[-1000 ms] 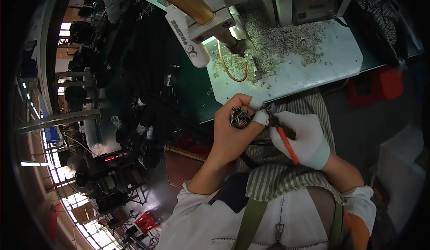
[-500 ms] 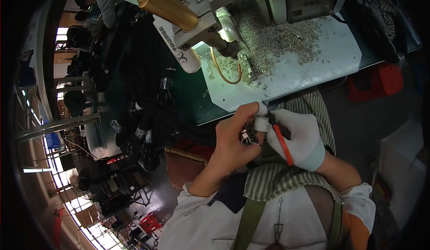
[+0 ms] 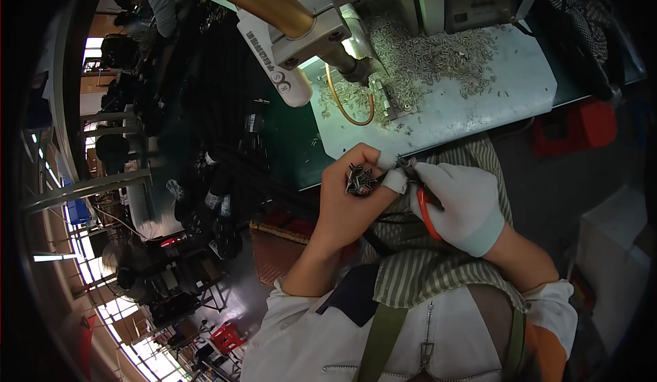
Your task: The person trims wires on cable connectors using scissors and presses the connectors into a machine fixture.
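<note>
My left hand (image 3: 345, 201), its thumb and a finger wrapped in white at the tips, is closed around a bundle of thin dark pieces with shiny metal ends (image 3: 361, 179). I cannot make out their exact kind. In my right hand (image 3: 462, 207), covered by a white glove, is a pair of red-handled pliers (image 3: 428, 216). The dark jaws of the pliers are at the wrapped fingertips of the left hand; what lies between the jaws is hidden. Both hands are close together above my striped apron (image 3: 438, 269), just in front of the bench edge.
A bench machine with a gold cylinder (image 3: 268, 2) stands ahead over a pale metal plate (image 3: 472, 119). Many small metal bits (image 3: 438, 54) are heaped on that plate. Dark cables (image 3: 239, 170) lie to the left, and a red bin (image 3: 575, 129) is at right. Another person (image 3: 161, 2) sits far left.
My left hand has shifted slightly left and turned, so more of the bundle's metal ends face up. The right hand with the pliers has moved slightly, staying beside the left fingertips.
</note>
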`<state>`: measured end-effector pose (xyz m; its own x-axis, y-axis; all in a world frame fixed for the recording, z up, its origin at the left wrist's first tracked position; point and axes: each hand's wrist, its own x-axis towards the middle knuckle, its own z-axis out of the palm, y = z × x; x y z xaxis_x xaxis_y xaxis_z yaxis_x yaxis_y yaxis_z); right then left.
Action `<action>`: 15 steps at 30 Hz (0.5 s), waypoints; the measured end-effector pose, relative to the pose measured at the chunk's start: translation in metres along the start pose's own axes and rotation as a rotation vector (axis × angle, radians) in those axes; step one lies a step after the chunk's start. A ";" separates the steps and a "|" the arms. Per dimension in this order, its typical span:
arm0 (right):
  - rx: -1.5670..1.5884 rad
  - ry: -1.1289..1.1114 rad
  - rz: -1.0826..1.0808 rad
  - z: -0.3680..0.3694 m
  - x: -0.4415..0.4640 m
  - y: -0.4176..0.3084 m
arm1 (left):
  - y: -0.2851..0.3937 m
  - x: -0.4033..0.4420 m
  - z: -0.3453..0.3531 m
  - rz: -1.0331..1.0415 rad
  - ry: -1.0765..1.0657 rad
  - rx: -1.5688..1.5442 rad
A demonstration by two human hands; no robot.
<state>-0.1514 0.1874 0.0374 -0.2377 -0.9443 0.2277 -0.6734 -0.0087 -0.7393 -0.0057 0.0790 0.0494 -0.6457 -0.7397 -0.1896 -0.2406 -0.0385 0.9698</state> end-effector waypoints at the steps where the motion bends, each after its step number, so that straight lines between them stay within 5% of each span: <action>1: 0.014 -0.003 -0.014 0.001 -0.001 0.002 | -0.002 0.004 -0.003 -0.040 -0.034 -0.030; 8: 0.054 -0.084 0.005 0.011 -0.015 0.015 | -0.012 0.021 -0.024 -0.332 -0.203 -0.062; 10: 0.212 -0.073 0.300 -0.002 -0.005 0.017 | -0.022 0.038 -0.049 -0.445 -0.138 -0.291; 12: 0.178 -0.102 0.326 -0.011 0.014 0.027 | -0.023 0.054 -0.055 -0.421 -0.151 -0.365; 15: 0.534 -0.205 0.565 -0.020 0.054 0.028 | -0.018 0.072 -0.046 -0.347 -0.135 -0.443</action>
<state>-0.1969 0.1431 0.0417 -0.2741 -0.8941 -0.3543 -0.0519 0.3816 -0.9229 -0.0140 -0.0044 0.0257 -0.6767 -0.5424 -0.4979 -0.1473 -0.5628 0.8133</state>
